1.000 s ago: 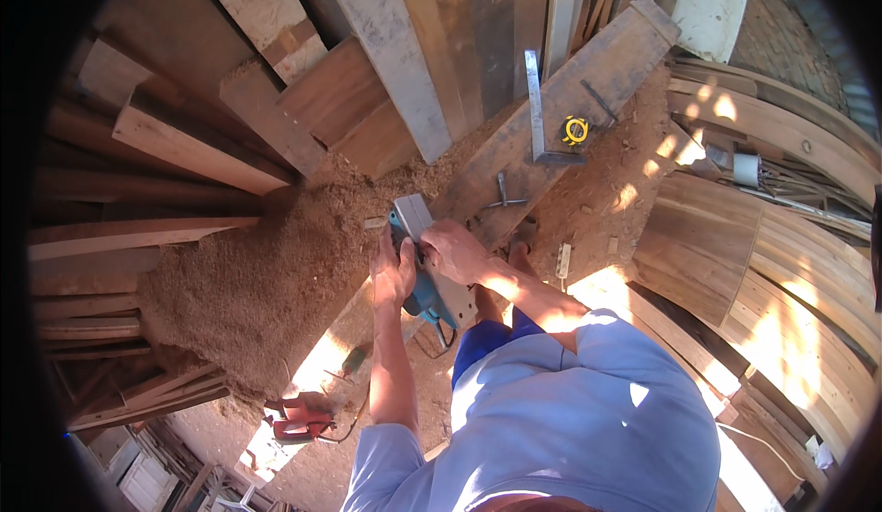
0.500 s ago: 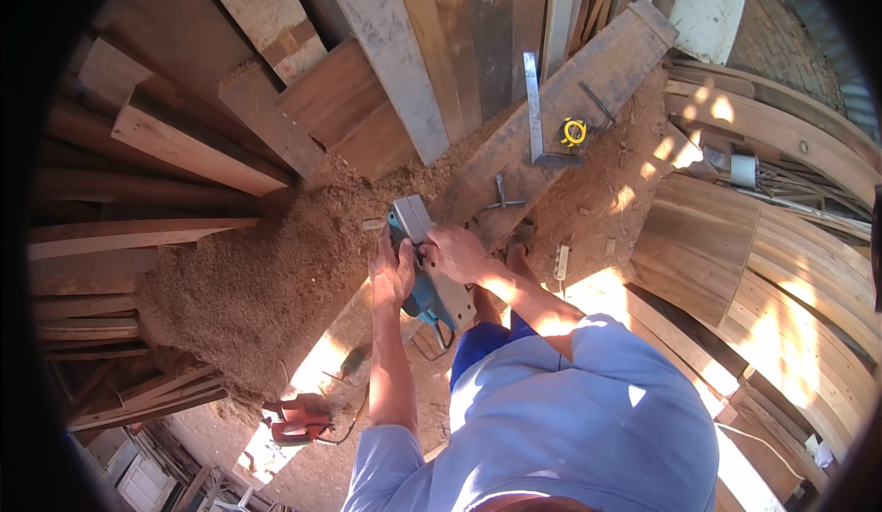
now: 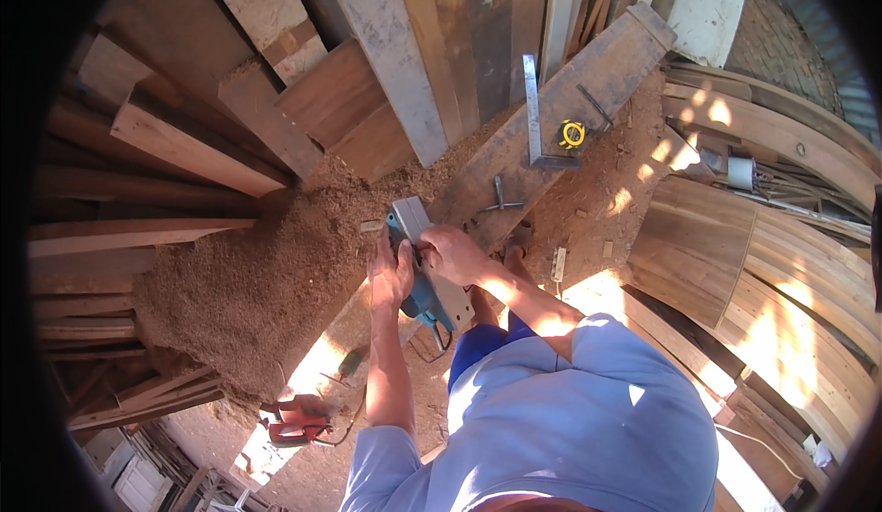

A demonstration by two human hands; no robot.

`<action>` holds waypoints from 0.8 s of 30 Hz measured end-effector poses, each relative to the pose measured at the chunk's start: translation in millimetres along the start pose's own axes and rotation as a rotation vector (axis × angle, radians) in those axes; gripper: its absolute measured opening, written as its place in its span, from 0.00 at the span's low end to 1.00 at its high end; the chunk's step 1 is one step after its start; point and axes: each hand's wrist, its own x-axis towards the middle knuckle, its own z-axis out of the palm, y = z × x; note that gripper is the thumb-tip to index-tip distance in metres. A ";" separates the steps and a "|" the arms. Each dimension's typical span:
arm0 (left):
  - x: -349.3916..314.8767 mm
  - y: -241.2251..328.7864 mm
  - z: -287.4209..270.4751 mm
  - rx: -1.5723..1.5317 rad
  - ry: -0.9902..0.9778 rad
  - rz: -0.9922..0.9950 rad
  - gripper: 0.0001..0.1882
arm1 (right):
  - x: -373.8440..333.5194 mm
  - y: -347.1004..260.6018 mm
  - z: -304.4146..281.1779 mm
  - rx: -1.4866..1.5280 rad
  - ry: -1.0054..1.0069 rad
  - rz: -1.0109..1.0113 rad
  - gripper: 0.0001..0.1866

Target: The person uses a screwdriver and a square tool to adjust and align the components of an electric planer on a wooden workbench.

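Observation:
A teal electric planer (image 3: 421, 297) is held in front of my body, tipped so that its long pale metal base (image 3: 411, 218) faces up and to the right. My left hand (image 3: 392, 275) wraps the planer's side, thumb near the middle of the tool. Bent over the middle of the base, the fingers of my right hand (image 3: 452, 253) are pinched at the cutter area. What they grip there is hidden. A T-handled wrench (image 3: 500, 202) lies just beyond, on a long wooden plank (image 3: 482, 174).
Farther along the plank lie a steel square (image 3: 533, 112), a yellow tape measure (image 3: 571, 134) and a dark rod (image 3: 594, 106). Wood shavings (image 3: 248, 296) heap at left. A red corded power tool (image 3: 299, 422) sits at lower left. Stacked boards (image 3: 790, 301) stand right.
Almost nothing differs. Both hands stay on the planer, and the whole view has shifted very slightly.

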 end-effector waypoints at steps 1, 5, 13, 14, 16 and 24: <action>-1.1 4.1 -0.7 -0.019 -0.017 -0.031 0.39 | -0.7 1.1 -0.8 -0.034 -0.021 0.069 0.06; 0.9 -7.8 1.7 0.074 0.024 0.026 0.38 | 1.9 -3.8 1.4 -0.064 0.001 0.016 0.08; -0.7 -0.7 0.2 -0.023 0.035 -0.005 0.37 | -1.4 -4.3 1.8 -0.127 -0.060 0.101 0.08; -0.1 0.4 -1.3 -0.016 0.044 0.020 0.36 | -0.9 -3.7 1.9 -0.090 -0.030 0.052 0.09; -2.2 3.3 -3.1 0.000 0.018 -0.013 0.36 | -0.2 -2.2 1.1 -0.012 0.034 -0.043 0.10; -1.1 -1.7 -0.4 0.001 0.059 0.013 0.38 | 1.6 2.2 0.8 0.011 -0.038 0.054 0.07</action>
